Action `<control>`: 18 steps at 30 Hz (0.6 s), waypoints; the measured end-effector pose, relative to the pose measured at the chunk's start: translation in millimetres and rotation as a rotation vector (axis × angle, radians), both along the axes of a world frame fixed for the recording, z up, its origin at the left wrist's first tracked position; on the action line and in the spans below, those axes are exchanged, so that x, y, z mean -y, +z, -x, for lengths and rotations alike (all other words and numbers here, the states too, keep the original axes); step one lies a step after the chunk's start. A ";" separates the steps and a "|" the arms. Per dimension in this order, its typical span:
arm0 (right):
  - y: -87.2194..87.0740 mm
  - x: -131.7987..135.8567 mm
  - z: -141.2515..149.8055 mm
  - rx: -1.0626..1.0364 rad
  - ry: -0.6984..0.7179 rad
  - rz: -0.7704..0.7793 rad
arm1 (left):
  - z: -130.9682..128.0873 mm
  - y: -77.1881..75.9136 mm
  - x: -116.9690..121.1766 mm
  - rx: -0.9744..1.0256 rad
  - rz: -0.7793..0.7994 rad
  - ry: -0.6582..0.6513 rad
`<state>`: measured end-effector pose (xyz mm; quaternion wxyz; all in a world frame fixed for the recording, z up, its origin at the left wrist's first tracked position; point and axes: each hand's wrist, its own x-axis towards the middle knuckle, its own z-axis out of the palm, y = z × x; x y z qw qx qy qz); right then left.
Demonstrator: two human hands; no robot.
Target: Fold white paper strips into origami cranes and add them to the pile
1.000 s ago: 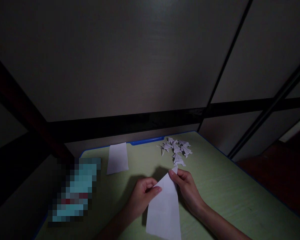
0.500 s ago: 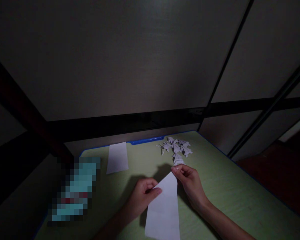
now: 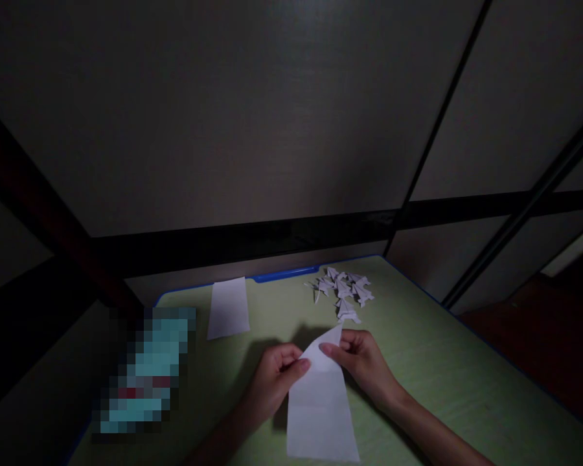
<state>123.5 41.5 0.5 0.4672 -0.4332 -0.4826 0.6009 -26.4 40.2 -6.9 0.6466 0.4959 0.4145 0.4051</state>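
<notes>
A white sheet of paper [image 3: 320, 414] is held up over the table between my two hands. My left hand [image 3: 279, 375] pinches its upper left edge, thumb on top and fingers behind. On the upper right edge, my right hand [image 3: 362, 359] grips the sheet with its thumb lying on the paper. The top of the sheet narrows to a point at the right, and a faint crease runs across it. Just beyond the paper's tip lies a group of small folded paper figures [image 3: 342, 288], several in number.
A pale green table [image 3: 427, 362] with a blue edge stands against dark panelled doors [image 3: 252, 129]. Another white paper sheet [image 3: 228, 309] lies flat at the back left. A blurred teal object [image 3: 148, 369] rests on the left side. A blue handle strip [image 3: 286, 274] marks the far edge.
My right hand has slid down from the paper's top corner to its upper right edge, uncovering the tip. The sheet's lower end has swung slightly right; my left hand has barely moved.
</notes>
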 end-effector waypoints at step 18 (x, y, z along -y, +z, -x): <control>-1.4 12.1 5.6 0.341 -0.090 -0.295 | -6.7 -5.2 -1.4 -0.098 -0.086 0.086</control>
